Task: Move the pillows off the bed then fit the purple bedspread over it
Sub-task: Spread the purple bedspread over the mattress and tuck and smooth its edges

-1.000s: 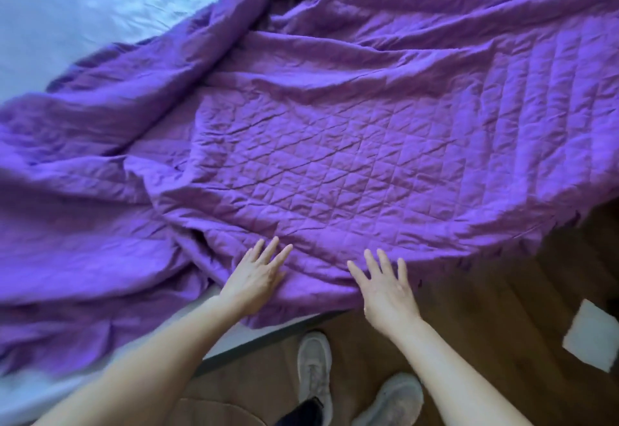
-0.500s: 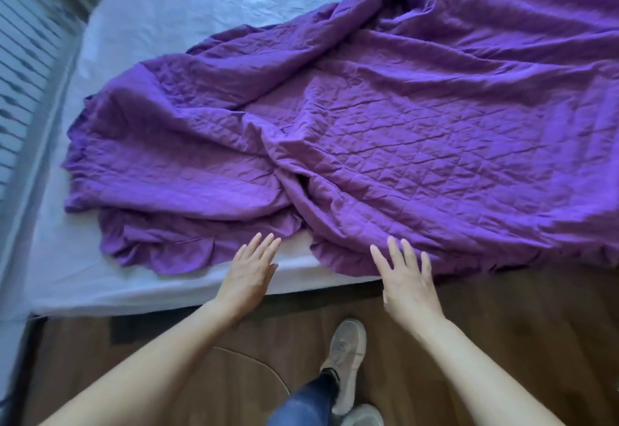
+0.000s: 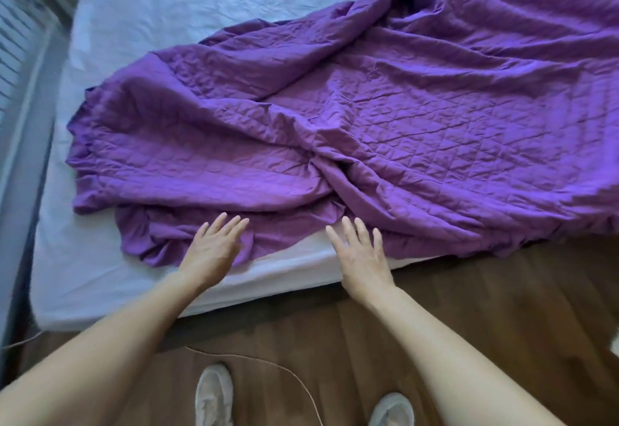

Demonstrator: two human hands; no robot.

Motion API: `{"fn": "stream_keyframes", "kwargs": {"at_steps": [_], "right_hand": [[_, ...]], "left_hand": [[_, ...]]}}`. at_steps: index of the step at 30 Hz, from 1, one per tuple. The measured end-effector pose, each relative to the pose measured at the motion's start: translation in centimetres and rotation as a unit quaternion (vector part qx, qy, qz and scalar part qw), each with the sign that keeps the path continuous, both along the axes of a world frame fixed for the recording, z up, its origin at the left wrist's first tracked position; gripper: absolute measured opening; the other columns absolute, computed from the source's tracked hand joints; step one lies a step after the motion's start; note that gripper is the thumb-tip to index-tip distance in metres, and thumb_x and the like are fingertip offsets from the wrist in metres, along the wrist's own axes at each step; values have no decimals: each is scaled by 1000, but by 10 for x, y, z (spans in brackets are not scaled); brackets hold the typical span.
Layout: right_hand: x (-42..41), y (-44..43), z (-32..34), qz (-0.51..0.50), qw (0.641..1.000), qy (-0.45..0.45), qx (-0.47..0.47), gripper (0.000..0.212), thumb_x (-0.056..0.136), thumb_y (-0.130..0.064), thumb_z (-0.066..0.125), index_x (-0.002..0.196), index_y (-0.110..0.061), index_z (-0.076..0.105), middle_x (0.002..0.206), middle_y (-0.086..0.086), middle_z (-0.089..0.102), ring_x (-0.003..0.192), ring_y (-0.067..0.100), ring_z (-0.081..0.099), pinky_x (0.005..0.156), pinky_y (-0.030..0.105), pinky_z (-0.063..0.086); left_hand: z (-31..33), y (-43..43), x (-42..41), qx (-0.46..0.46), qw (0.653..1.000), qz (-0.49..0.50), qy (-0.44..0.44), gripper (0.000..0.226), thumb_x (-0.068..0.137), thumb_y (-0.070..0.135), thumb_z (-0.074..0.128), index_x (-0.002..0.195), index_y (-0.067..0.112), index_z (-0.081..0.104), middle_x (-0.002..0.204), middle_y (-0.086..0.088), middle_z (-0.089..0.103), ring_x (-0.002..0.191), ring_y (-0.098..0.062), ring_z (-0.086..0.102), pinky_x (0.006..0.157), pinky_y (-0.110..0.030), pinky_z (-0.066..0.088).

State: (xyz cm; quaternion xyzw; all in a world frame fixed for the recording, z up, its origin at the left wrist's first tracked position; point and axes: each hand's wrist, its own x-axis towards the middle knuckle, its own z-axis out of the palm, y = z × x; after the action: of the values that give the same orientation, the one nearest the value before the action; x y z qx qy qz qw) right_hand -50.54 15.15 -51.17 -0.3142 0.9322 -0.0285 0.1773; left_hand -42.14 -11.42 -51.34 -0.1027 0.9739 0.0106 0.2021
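The purple quilted bedspread (image 3: 385,117) lies crumpled across the bed (image 3: 100,251), covering its right part and bunched in folds near the front edge. The white sheet shows bare at the left and back. My left hand (image 3: 211,251) hovers flat over the bedspread's frilled near corner, fingers spread, holding nothing. My right hand (image 3: 361,258) is stretched out flat over the mattress edge beside the cloth, fingers apart, also empty. No pillows are in view.
Brown wooden floor (image 3: 502,325) runs along the bed's near side. My two light shoes (image 3: 214,395) stand on it, with a thin cord (image 3: 268,362) trailing across. A white radiator or slatted panel (image 3: 16,40) stands at the far left.
The view has shifted left, so the bed's bare left part and the bedspread's left corner now show. Both hands have moved left along the bed's edge, still flat and empty.
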Motion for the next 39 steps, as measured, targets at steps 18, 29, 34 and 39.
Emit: {"fn": "stream_keyframes", "kwargs": {"at_steps": [18, 29, 34, 39], "right_hand": [[100, -233, -53, -22, 998, -45, 22, 77, 89, -11, 56, 149, -20, 8, 158, 13, -3, 144, 33, -5, 113, 56, -1], [97, -338, -87, -108, 989, 44, 91, 35, 84, -23, 53, 118, -20, 61, 132, 16, 53, 124, 37, 46, 105, 57, 29], [124, -368, -88, -185, 976, 114, 28, 24, 75, -8, 40, 77, -21, 60, 71, 4, 62, 65, 26, 58, 87, 41, 50], [199, -393, -72, -208, 960, 183, -45, 22, 70, -2, 43, 80, -18, 54, 58, -1, 49, 49, 21, 51, 66, 32, 53]], "left_hand": [[-17, -223, 20, -73, 993, -84, -32, 65, 97, 19, 38, 150, 27, 2, 158, 6, 7, 146, -21, 3, 115, -44, 9], [-54, -310, -8, -87, 969, -223, 70, 58, 89, 4, 45, 144, 22, 36, 140, -6, 48, 133, -29, 40, 108, -54, 24], [-56, -355, -23, -29, 911, -370, 180, 55, 71, 9, 29, 109, 16, 68, 66, 1, 66, 61, -20, 67, 90, -51, 47], [-30, -404, -37, -35, 901, -410, 133, 57, 78, -4, 49, 127, 24, 58, 82, -3, 67, 81, -23, 69, 107, -48, 31]]}}
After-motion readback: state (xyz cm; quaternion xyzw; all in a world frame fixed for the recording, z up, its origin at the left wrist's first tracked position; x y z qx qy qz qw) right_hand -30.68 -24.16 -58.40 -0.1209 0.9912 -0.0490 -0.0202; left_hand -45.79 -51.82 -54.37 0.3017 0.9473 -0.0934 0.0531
